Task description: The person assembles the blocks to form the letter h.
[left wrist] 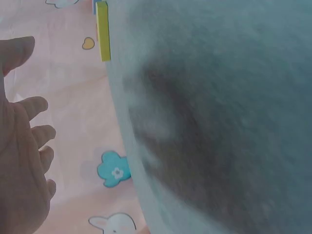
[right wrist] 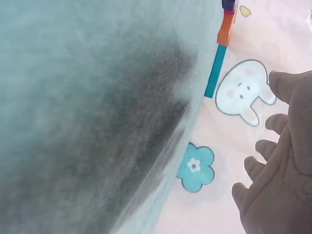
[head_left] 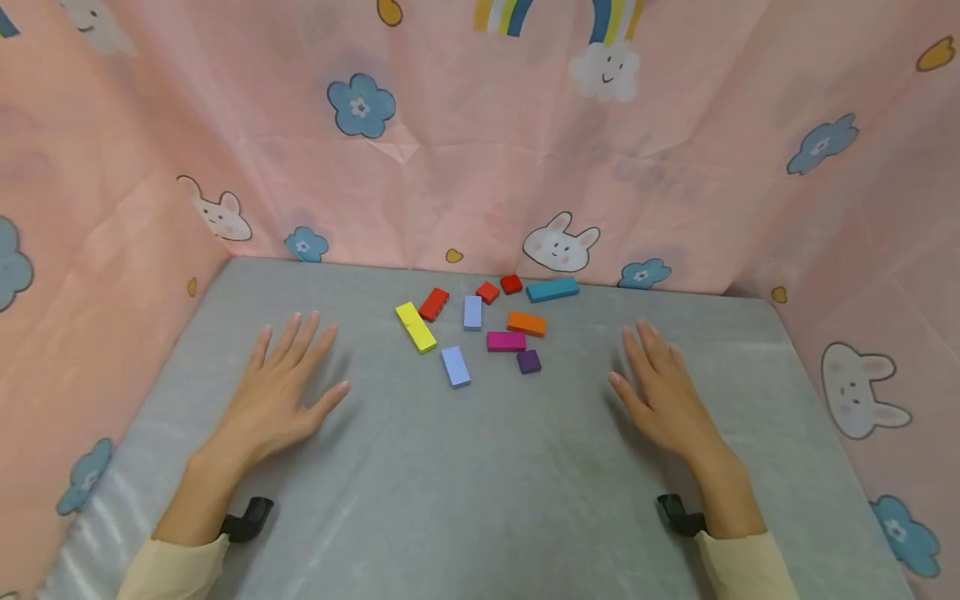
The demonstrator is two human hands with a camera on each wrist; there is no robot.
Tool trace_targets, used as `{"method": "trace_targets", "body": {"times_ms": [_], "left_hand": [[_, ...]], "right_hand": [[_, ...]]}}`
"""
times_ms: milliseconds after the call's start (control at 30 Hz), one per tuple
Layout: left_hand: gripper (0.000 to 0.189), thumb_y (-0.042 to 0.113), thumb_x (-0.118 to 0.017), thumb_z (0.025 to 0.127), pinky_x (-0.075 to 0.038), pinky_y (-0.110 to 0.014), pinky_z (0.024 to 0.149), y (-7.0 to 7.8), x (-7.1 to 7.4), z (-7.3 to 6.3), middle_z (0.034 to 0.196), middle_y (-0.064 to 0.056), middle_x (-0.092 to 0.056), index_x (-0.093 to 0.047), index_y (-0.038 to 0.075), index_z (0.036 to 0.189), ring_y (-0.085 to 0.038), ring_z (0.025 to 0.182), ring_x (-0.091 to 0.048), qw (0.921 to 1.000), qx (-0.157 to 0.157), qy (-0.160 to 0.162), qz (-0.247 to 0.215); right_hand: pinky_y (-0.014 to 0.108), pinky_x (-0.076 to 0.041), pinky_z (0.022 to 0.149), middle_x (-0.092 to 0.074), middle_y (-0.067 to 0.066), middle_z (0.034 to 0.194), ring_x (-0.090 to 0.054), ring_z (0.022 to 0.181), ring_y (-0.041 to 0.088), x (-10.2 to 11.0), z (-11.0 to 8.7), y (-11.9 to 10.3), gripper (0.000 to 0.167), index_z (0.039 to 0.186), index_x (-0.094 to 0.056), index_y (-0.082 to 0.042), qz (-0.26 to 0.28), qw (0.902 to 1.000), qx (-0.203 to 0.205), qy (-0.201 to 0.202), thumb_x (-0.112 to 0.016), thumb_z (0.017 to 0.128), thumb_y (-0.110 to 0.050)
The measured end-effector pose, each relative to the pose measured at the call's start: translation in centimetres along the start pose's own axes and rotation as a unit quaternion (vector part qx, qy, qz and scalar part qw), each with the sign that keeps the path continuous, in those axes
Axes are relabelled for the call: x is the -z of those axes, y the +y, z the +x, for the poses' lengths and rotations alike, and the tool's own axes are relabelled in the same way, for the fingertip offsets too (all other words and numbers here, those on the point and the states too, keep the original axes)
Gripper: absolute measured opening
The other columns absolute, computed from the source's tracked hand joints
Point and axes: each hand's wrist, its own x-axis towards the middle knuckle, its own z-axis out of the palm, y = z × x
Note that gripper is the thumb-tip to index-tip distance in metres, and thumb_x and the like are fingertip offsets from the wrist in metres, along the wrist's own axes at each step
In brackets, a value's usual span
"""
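Note:
My left hand (head_left: 273, 408) hovers over the left side of the grey table, fingers spread and holding nothing. On the other side my right hand (head_left: 667, 400) is likewise apart from any object, its fingers straight. Between them, toward the back, lie several coloured blocks. Nearest the left hand is a long yellow block (head_left: 416, 327), with a red block (head_left: 434, 304) beside it. Two light blue blocks (head_left: 456, 367) lie near the middle. Closer to the right hand are an orange block (head_left: 527, 323), a magenta block (head_left: 506, 342), a dark purple block (head_left: 529, 361) and a blue block (head_left: 552, 289).
Two small red blocks (head_left: 512, 284) sit close to the back edge. A pink patterned curtain (head_left: 465, 175) rises behind the grey table (head_left: 480, 483) and along both sides. Black wrist mounts (head_left: 247, 519) show under both forearms.

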Motion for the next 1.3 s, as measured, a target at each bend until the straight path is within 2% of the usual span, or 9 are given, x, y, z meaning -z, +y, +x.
{"method": "trace_targets", "body": {"times_ms": [167, 333, 433, 567, 800, 900, 1100, 1300], "left_hand": [[0.076, 0.043, -0.061, 0.104, -0.004, -0.055, 0.137, 0.4, 0.0, 1.3, 0.176, -0.015, -0.026, -0.03, 0.018, 0.169, -0.037, 0.166, -0.021, 0.9996, -0.027, 0.001, 0.001], [0.064, 0.025, -0.064, 0.104, -0.016, -0.058, 0.135, 0.8, 0.0, 2.8, 0.172, -0.015, -0.037, -0.042, 0.014, 0.163, -0.039, 0.162, -0.031, 0.9988, -0.048, 0.002, -0.007], [0.059, 0.014, -0.063, 0.104, -0.021, -0.059, 0.134, 1.1, -0.1, 3.7, 0.17, -0.015, -0.041, -0.047, 0.012, 0.16, -0.039, 0.16, -0.034, 0.9984, -0.052, -0.013, -0.017], [0.057, 0.008, -0.063, 0.103, -0.023, -0.06, 0.133, 1.3, -0.7, 4.9, 0.168, -0.014, -0.044, -0.049, 0.011, 0.159, -0.038, 0.159, -0.037, 0.9975, -0.055, -0.035, -0.026], [0.055, 0.008, -0.065, 0.102, -0.028, -0.06, 0.131, 2.1, -1.8, 6.9, 0.166, -0.015, -0.047, -0.054, 0.011, 0.155, -0.039, 0.156, -0.041, 0.996, -0.071, -0.047, -0.026], [0.054, 0.008, -0.064, 0.103, -0.025, -0.061, 0.132, 2.8, -2.3, 7.8, 0.166, -0.016, -0.047, -0.054, 0.011, 0.155, -0.039, 0.158, -0.039, 0.9949, -0.077, -0.061, -0.022], [0.06, 0.022, -0.066, 0.103, -0.014, -0.063, 0.135, 3.5, -3.6, 9.2, 0.173, -0.018, -0.034, -0.048, 0.016, 0.16, -0.041, 0.164, -0.024, 0.9916, -0.057, -0.113, -0.03], [0.065, 0.029, -0.068, 0.102, -0.014, -0.065, 0.134, 3.9, -4.5, 10.1, 0.175, -0.022, -0.026, -0.045, 0.021, 0.162, -0.046, 0.164, -0.022, 0.9895, -0.048, -0.127, -0.049]], "right_hand": [[0.071, -0.016, 0.13, -0.022, 0.024, 0.175, -0.021, 0.162, 0.046, -0.1, 1.2, -0.2, 0.074, 0.167, -0.029, -0.004, 0.002, 0.9998, 0.017, 0.006, -0.061, 0.107, -0.033], [0.072, -0.022, 0.127, -0.03, 0.025, 0.172, -0.028, 0.16, 0.048, -0.2, 2.5, -0.8, 0.07, 0.164, -0.037, -0.003, 0.011, 0.9993, 0.034, 0.003, -0.064, 0.106, -0.03], [0.071, -0.023, 0.128, -0.031, 0.023, 0.172, -0.029, 0.16, 0.046, -0.1, 3.3, -1.1, 0.068, 0.163, -0.038, -0.004, 0.009, 0.9993, 0.033, -0.012, -0.064, 0.106, -0.029], [0.069, -0.023, 0.13, -0.031, 0.021, 0.173, -0.029, 0.16, 0.044, 0.0, 4.4, -1.4, 0.067, 0.164, -0.038, -0.005, 0.01, 0.999, 0.028, -0.033, -0.064, 0.106, -0.028], [0.067, -0.024, 0.13, -0.033, 0.021, 0.172, -0.032, 0.159, 0.044, -0.3, 6.1, -1.8, 0.064, 0.162, -0.041, -0.005, 0.023, 0.9981, 0.033, -0.046, -0.064, 0.106, -0.025], [0.067, -0.026, 0.129, -0.033, 0.02, 0.172, -0.033, 0.158, 0.045, -0.5, 6.9, -2.0, 0.063, 0.162, -0.042, -0.006, 0.028, 0.998, 0.022, -0.052, -0.063, 0.107, -0.027], [0.067, -0.032, 0.127, -0.041, 0.02, 0.168, -0.041, 0.153, 0.044, -1.2, 8.6, -2.4, 0.058, 0.159, -0.047, -0.007, 0.038, 0.9981, 0.004, -0.049, -0.062, 0.107, -0.028], [0.064, -0.045, 0.119, -0.056, 0.02, 0.151, -0.056, 0.136, 0.042, -1.8, 10.2, -2.5, 0.048, 0.15, -0.058, -0.007, 0.042, 0.9984, -0.007, -0.037, -0.061, 0.108, -0.03]]}}
